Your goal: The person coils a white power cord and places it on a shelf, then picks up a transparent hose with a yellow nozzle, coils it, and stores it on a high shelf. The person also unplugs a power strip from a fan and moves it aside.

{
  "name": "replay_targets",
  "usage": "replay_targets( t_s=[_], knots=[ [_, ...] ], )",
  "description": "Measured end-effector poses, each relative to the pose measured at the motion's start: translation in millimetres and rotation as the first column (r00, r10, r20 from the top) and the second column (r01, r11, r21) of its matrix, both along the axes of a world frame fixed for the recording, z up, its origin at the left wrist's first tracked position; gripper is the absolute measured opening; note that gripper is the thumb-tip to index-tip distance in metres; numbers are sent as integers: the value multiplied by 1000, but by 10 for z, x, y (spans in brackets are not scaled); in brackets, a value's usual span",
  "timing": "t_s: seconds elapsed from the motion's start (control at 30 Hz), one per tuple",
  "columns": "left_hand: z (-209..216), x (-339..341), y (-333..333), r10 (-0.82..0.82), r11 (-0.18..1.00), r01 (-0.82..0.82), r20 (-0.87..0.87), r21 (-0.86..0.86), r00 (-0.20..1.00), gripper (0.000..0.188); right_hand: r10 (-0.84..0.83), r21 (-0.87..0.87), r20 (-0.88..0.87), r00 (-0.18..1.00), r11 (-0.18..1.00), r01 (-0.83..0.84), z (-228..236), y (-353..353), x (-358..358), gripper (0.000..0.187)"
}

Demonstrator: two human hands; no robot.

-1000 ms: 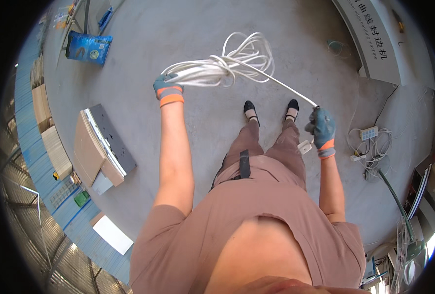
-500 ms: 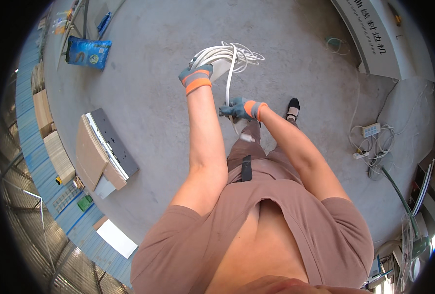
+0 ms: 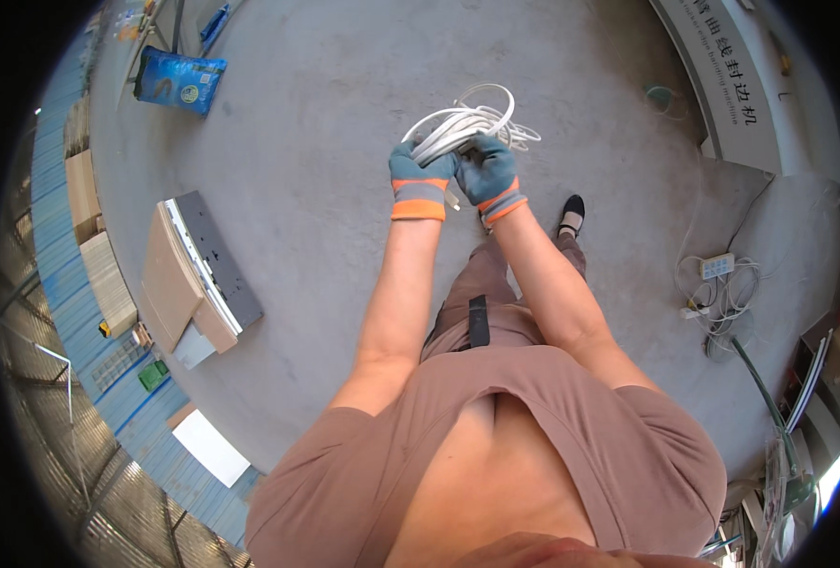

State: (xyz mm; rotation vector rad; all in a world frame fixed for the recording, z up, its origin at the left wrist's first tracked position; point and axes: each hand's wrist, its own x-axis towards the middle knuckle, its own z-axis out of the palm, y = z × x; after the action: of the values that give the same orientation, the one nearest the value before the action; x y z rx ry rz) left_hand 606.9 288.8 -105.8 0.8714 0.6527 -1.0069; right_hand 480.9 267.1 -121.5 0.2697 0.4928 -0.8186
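Observation:
A loosely looped coil of white cable (image 3: 463,125) is held up in front of me, above the floor. My left hand (image 3: 422,168), in a grey-blue work glove with an orange and grey cuff, is closed around the coil's near left side. Close beside it, my right hand (image 3: 487,170) in a matching glove is closed on the coil's right side. A short white cable end (image 3: 453,201) hangs just below, between the two cuffs. The gloves hide part of the loops.
A blue bag (image 3: 179,81) stands at the far left. Brown and grey boards (image 3: 214,267) lie stacked on the left floor. To the right, a white power strip (image 3: 717,266) lies among tangled cables (image 3: 723,301). A large grey machine panel (image 3: 723,76) is at the far right.
My right hand has moved up from the hanging cable to the coil, meeting my left hand. The left hand has shifted right with the coil, and the hanging strand is now gathered up.

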Motion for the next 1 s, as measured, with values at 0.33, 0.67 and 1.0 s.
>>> replay_targets(
  t_s=[0.33,0.67,1.0],
  knots=[
    [99,-389,561,-239,966,214,-191,-142,952,42,24,148,6,1000,989,-25,-157,91,-96,24],
    [522,168,845,-672,385,461,585,800,-454,18,313,-53,7,950,949,-312,-188,263,-434,23],
    [426,-700,240,-811,-40,884,501,466,-301,39,398,-115,43,916,913,-391,589,-81,-1111,28]
  ],
)
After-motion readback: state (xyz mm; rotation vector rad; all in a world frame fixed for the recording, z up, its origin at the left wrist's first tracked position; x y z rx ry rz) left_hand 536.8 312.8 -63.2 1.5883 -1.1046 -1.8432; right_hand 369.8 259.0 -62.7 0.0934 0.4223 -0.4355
